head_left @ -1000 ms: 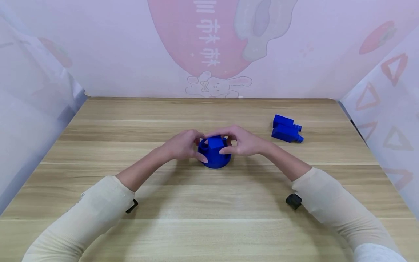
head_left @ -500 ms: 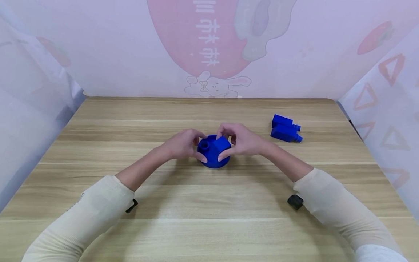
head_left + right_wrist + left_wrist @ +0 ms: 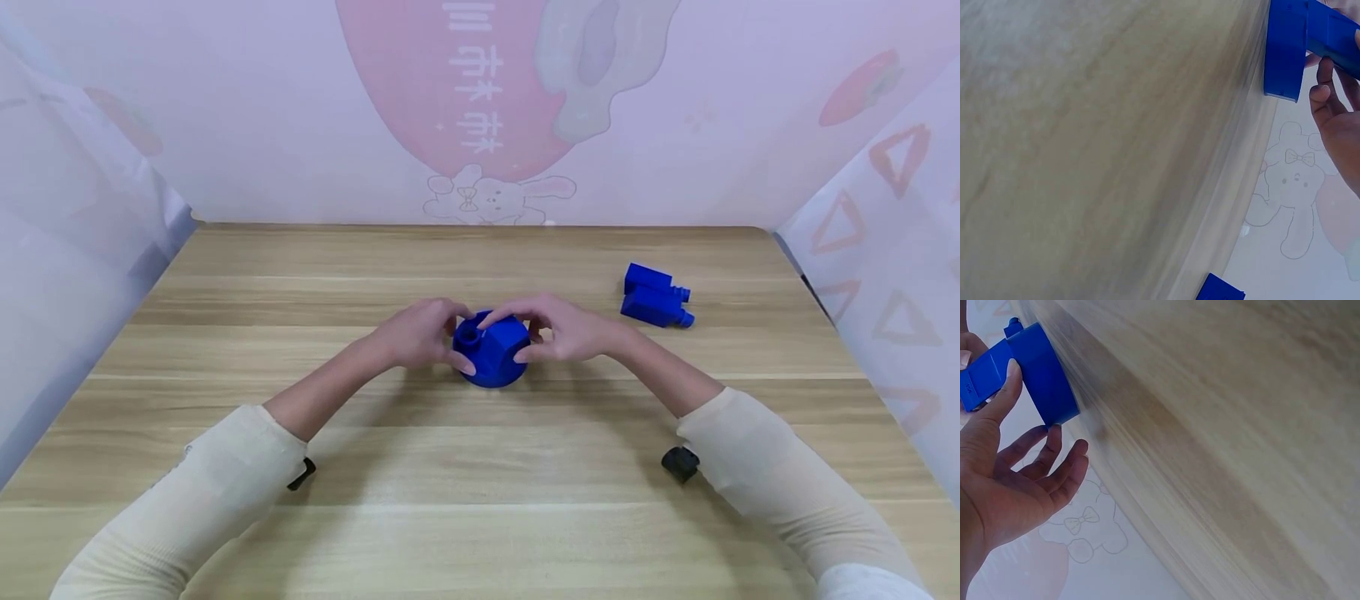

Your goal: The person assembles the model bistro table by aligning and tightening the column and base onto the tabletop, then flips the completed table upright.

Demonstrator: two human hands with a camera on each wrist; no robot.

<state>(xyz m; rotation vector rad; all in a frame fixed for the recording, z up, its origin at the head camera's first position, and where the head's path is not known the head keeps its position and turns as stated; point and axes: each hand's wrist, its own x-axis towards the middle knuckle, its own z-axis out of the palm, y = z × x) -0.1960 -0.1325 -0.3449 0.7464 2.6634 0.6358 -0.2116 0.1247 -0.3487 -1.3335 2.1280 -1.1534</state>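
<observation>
A round blue base point(image 3: 487, 377) with a raised rim stands on the table in the head view. A short round socket point(image 3: 468, 335) rises from its left part. On its right part stands a rectangular blue block point(image 3: 512, 340); its lower end is hidden in the base. My left hand point(image 3: 422, 333) grips the base's left side between thumb and fingers. With thumb and index finger my right hand point(image 3: 566, 329) holds the block. The left wrist view shows the left thumb on the rim of the base point(image 3: 1044, 375), beside the block point(image 3: 986, 378).
Two more blue blocks point(image 3: 652, 305) with ridged round ends lie side by side at the right back of the wooden table point(image 3: 480, 467). A pale printed panel point(image 3: 300, 125) closes off the back, and white sheets hang at both sides.
The blue block on the base has turned under my right hand, so its flat face points more to the right. My right hand has shifted slightly right; the left hand stays in place.
</observation>
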